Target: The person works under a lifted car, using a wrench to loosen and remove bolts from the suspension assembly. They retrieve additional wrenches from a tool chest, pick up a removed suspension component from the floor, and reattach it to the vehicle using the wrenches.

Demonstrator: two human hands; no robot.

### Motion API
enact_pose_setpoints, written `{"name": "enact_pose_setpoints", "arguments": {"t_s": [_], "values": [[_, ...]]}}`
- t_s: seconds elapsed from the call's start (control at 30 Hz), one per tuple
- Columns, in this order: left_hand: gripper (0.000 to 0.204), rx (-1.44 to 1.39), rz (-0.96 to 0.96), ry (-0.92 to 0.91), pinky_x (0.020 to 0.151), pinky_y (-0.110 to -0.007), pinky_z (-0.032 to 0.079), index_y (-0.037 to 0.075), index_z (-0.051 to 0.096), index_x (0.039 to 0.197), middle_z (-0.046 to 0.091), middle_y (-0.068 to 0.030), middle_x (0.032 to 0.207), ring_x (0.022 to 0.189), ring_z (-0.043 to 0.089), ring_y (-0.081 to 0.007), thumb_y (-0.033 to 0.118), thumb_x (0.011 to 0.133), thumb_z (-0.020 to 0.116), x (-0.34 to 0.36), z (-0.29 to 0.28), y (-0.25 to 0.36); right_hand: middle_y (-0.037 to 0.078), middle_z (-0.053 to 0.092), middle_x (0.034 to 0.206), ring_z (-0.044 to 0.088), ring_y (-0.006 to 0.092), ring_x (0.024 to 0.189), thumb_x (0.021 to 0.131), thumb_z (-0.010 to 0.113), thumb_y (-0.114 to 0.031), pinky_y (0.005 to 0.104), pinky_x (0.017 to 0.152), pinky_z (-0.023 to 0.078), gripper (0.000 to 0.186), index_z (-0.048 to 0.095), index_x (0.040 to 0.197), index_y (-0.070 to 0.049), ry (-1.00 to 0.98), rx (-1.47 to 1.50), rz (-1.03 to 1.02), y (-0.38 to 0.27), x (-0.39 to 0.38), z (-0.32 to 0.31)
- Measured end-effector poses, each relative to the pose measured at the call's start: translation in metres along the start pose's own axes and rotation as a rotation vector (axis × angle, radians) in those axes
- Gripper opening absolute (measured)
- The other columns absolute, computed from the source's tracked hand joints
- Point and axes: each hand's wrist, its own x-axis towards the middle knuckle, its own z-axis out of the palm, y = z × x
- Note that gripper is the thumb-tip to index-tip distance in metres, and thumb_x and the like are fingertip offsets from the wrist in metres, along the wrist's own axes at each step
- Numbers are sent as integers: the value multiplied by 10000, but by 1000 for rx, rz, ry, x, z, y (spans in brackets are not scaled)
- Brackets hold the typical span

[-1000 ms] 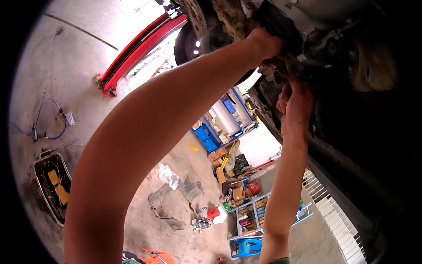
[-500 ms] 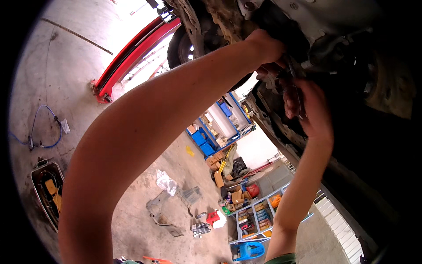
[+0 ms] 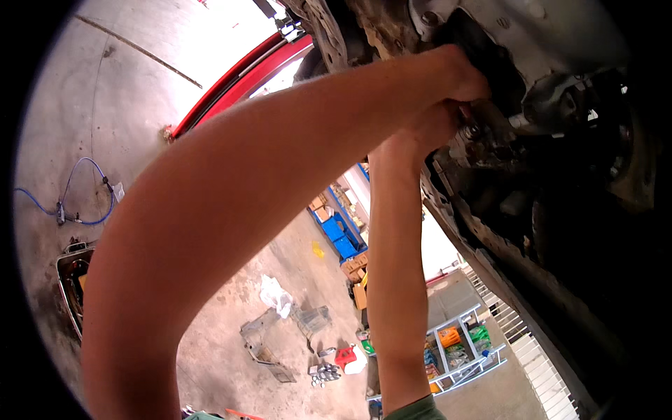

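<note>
Overhead in the dark underside of a vehicle [image 3: 539, 42], my left hand [image 3: 465, 77] reaches up with curled fingers mostly out of sight among the metal parts. Just below it, my right hand [image 3: 430, 129] is bent round toward the same spot, partly behind my left forearm, its grip hard to see. Grimy metal fittings [image 3: 476, 133] sit beside my fingers; whatever either hand holds is hidden.
A red lift beam [image 3: 241, 84] is at upper left. On the floor lie a blue hose [image 3: 84, 220], a drain pan [image 3: 70, 280], white plastic [image 3: 276, 294], removed panels [image 3: 311, 322] and containers [image 3: 346, 357]. Blue bins [image 3: 339, 238] and shelving [image 3: 455, 350] stand beyond.
My right hand has swung left and in behind my left arm; the slim metal tool seen in it earlier is now hidden. My left hand has shifted slightly right.
</note>
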Motion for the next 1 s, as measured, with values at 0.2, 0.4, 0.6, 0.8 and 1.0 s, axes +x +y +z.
{"name": "enact_pose_setpoints", "arguments": {"t_s": [0.2,0.4,0.6,0.8,1.0], "values": [[341,-432,-96,2,700,-369,552,20,725,892,718,-77,857,737,692,-225,345,790,706,-12,-1,-17,-15,348,555,310,91,417,958,464,-300,254,423,228,284,479,743,-114,-306,530,829,-70,28,-91],[257,-471,1,9,564,-299,540,37,734,832,729,-6,796,631,691,-161,290,806,696,-13,11,-18,-20,367,548,273,59,379,947,517,-263,229,379,187,218,540,823,-85,-523,482,1098,-64,75,-176],[276,-507,-47,72,534,-297,535,13,730,826,728,-19,778,621,685,-150,284,820,678,-5,18,-21,-7,485,593,318,43,378,949,544,-266,210,366,216,225,625,952,-55,-671,155,715,-10,118,-195],[281,-527,-102,70,531,-301,537,10,726,851,727,-25,778,603,682,-159,286,831,675,-10,19,-20,-7,515,564,326,52,373,941,577,-315,211,384,250,262,672,950,-71,-813,-173,-178,0,141,-203],[286,-528,-85,80,529,-295,542,12,726,821,718,-31,749,607,685,-160,292,839,674,-12,20,-19,-20,416,490,313,50,347,970,498,-294,205,359,231,291,655,942,-51,-834,154,670,-7,134,-200]]}}
